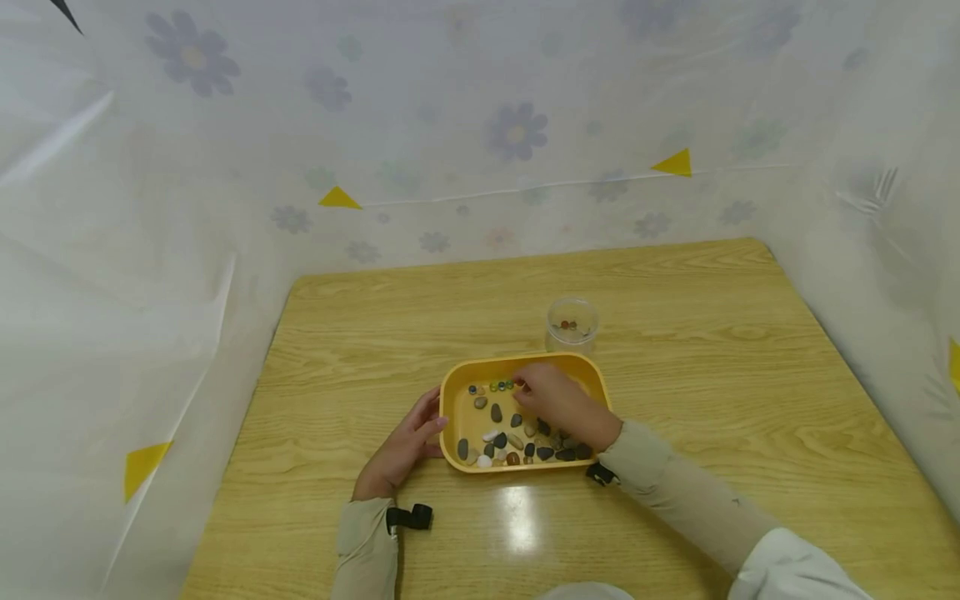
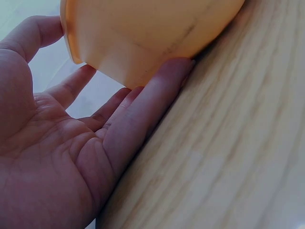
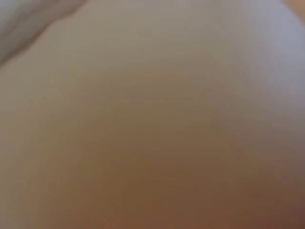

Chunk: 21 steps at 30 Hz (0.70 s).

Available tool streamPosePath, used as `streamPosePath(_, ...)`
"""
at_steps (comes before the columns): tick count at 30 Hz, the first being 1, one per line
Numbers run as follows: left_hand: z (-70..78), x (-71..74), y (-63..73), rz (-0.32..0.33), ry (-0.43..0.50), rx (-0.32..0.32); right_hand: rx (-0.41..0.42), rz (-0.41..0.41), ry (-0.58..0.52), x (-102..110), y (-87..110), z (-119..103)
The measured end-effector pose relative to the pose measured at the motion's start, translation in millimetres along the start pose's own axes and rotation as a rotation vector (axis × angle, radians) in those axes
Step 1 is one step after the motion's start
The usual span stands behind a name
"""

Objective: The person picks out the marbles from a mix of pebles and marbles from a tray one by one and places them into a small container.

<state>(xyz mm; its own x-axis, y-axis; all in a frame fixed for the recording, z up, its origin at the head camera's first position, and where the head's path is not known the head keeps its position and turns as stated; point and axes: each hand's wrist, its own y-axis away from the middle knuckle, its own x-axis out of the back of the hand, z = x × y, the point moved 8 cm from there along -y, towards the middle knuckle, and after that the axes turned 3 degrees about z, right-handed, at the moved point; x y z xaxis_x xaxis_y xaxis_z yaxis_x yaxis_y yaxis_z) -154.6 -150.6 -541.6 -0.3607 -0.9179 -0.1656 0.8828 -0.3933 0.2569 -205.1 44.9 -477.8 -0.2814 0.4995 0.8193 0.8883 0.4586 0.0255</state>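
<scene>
A yellow plastic tray [image 1: 525, 468] stands on the table with pebbles [image 1: 514, 441] strewn mostly over its near side. Glass marbles [image 1: 502, 386] lie along its far side. My left hand [image 1: 405, 442] is at the tray's left end, its thumb at the rim and its fairly straight fingers against the outer wall, the lowest one along the tabletop. Inside the tray, my right hand [image 1: 558, 398] reaches down with bent fingers beside the marbles; I cannot tell whether it pinches one. A blurred close surface fills the right wrist view.
Just behind the tray stands a clear round jar [image 1: 572, 323] with a few marbles in it. White floral sheeting [image 1: 450, 133] surrounds the wooden table [image 1: 360, 350] at the back and both sides, with yellow triangles [image 1: 673, 162] on it.
</scene>
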Motion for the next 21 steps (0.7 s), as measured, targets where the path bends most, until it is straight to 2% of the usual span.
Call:
streamPosePath(8,-1.4,1.0,-1.1,0.001,0.003,-0.002,0.038,0.014,0.073,-12,-5.0,-4)
streamPosePath(21,-2.1,1.7,-0.7,0.006,0.008,0.001,0.071,0.016,0.13,-12,-5.2,-8)
